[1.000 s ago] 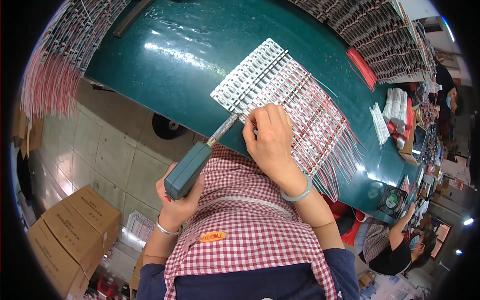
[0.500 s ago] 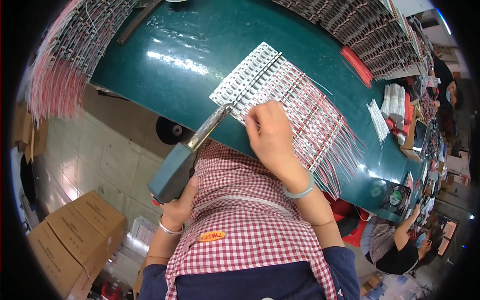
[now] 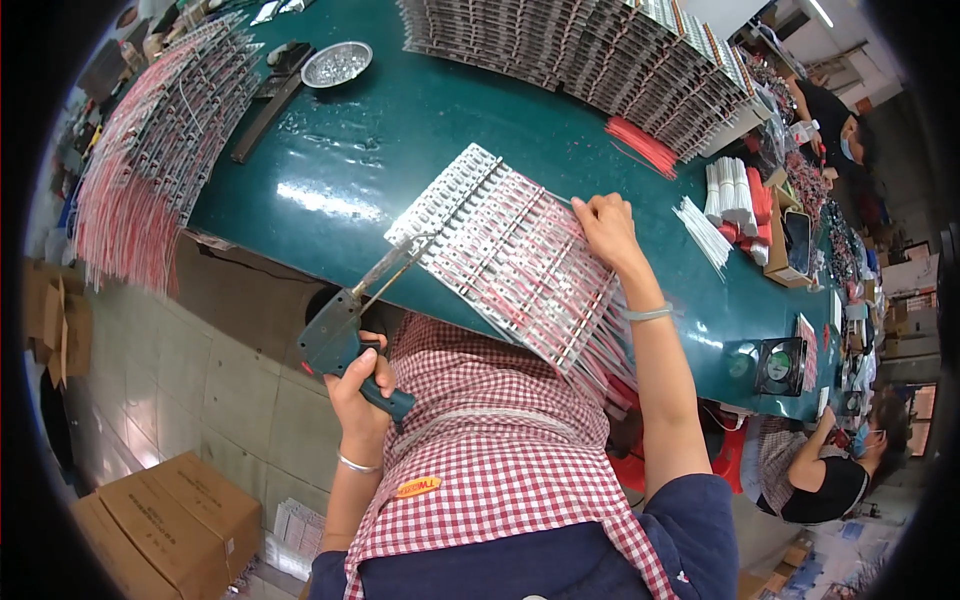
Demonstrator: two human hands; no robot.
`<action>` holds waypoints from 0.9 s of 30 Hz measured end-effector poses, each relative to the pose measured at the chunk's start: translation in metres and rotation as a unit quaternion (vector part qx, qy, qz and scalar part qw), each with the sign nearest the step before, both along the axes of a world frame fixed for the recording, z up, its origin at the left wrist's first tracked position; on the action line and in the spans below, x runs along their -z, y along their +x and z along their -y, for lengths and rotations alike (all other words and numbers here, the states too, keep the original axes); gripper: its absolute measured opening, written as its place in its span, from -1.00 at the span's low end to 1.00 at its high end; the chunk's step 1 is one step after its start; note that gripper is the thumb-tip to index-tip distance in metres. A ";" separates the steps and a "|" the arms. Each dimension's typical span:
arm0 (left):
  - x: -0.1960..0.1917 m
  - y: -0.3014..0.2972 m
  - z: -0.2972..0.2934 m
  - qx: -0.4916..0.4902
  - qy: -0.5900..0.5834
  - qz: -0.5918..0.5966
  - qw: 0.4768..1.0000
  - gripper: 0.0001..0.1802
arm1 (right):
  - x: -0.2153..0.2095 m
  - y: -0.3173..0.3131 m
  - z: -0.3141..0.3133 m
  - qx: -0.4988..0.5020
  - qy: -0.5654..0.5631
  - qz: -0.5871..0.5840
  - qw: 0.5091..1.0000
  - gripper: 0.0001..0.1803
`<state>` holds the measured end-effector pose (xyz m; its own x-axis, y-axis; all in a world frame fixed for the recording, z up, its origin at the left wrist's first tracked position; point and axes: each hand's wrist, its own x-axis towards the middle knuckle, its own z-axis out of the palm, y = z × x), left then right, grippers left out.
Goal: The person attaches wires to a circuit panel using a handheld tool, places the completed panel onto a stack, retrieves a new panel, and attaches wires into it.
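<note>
A panel of small white circuit boards [image 3: 455,215], with rows of red and white wires [image 3: 600,350] trailing off its right end, lies at the near edge of the green table. My left hand [image 3: 360,385] is closed round the dark green grip of a soldering gun [image 3: 335,335]. The gun's long metal tip reaches the panel's near left corner, and a thin tube runs beside it. At the panel's far right edge, my right hand [image 3: 607,228] has its fingers pinched together by the wires; what lies between them is hidden.
A metal bowl [image 3: 337,65] and a dark bar [image 3: 270,115] lie at the back left. Wired panels are stacked on the left [image 3: 160,150] and at the back [image 3: 570,60]. Red wires [image 3: 642,147] and white wire bundles [image 3: 730,195] lie right. Cartons [image 3: 175,520] stand on the floor.
My right hand has moved from the panel's near left side to its far right edge. The soldering gun has rolled in my left hand, showing its grip. The wires now lie more gathered across the panel.
</note>
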<state>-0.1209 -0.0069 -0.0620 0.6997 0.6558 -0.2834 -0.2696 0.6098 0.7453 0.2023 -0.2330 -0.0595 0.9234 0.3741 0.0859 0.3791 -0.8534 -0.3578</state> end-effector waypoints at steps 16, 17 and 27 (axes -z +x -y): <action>0.024 0.014 -0.009 0.008 -0.179 0.144 0.973 -0.78 | -0.053 -0.058 -0.009 -0.095 0.359 -0.462 0.805 -0.68; 0.021 0.009 -0.011 -0.010 -0.172 0.142 0.975 -0.77 | -0.056 -0.051 -0.012 -0.112 0.352 -0.467 0.804 -0.68; 0.011 -0.098 -0.075 -0.293 -0.029 0.210 0.932 -0.67 | -0.173 0.019 -0.236 -0.272 0.484 -0.449 0.700 -0.65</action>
